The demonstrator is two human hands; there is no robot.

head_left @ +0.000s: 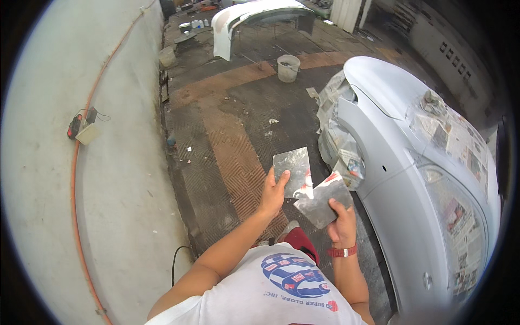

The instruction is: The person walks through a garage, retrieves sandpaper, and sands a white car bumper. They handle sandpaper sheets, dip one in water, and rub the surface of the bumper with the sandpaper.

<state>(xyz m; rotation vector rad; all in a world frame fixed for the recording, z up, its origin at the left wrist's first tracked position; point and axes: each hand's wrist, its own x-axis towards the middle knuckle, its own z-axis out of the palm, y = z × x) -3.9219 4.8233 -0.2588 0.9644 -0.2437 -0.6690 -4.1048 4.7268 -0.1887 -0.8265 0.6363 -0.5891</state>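
My left hand (275, 189) is closed on a flat grey rectangular plate (293, 165), thumb on top. White and red paste streaks that plate's lower right part. In my right hand (342, 222) is a second flat grey plate (319, 208), gripped at its right side with the thumb across its face. White and red paste lies along its upper edge. The two plates sit close together in front of my body, the left one's lower corner meeting or overlapping the right one; I cannot tell if they touch. The fingers beneath both plates are hidden.
To the right stands a pale grey car body (390, 179), its windows and wheel area masked with newspaper (346, 154). Ahead are a bucket (288, 69) and a white bumper (260, 10) on supports. An orange hose (74, 189) runs along the left wall (38, 162).
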